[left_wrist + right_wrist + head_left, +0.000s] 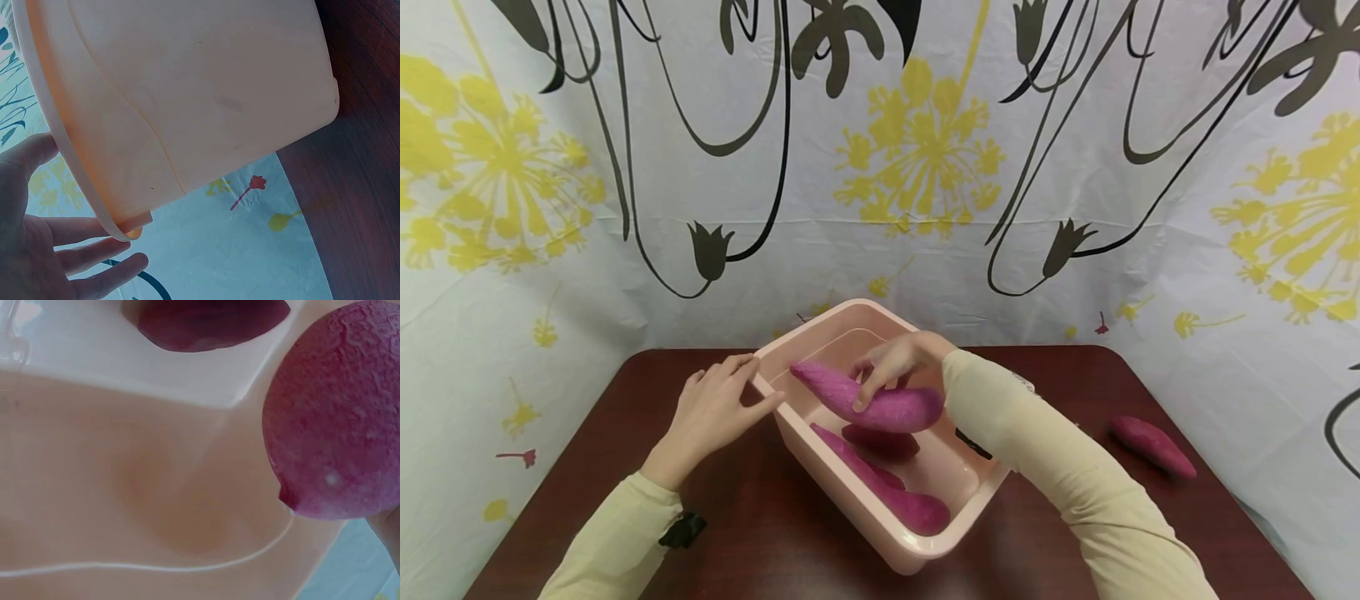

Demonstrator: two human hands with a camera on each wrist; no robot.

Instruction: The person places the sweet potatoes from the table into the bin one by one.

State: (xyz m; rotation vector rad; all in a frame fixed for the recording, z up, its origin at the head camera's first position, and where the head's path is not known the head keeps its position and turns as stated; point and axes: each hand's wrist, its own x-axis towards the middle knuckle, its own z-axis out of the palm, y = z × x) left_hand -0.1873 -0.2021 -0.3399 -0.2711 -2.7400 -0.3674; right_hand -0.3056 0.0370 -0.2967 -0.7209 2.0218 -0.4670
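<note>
A pink plastic bin (850, 492) stands at an angle on the table. My right hand (895, 362) reaches into it and grips a large purple sweet potato (895, 408), thumb on the near side. That sweet potato's rounded end (337, 419) fills the right of the right wrist view. Beneath it, on the bin floor, lie a darker sweet potato (883, 442) and a long one (917, 510) along the near-left wall. My left hand (718, 408) touches the bin's left rim (69, 147) with fairly straight, spread fingers and thumb.
Another sweet potato (1152, 446) lies on the dark wooden table (722, 533), right of the bin. Something white (1024, 382) shows partly behind the right sleeve. A patterned white cloth (820, 192) hangs behind and at both sides of the table.
</note>
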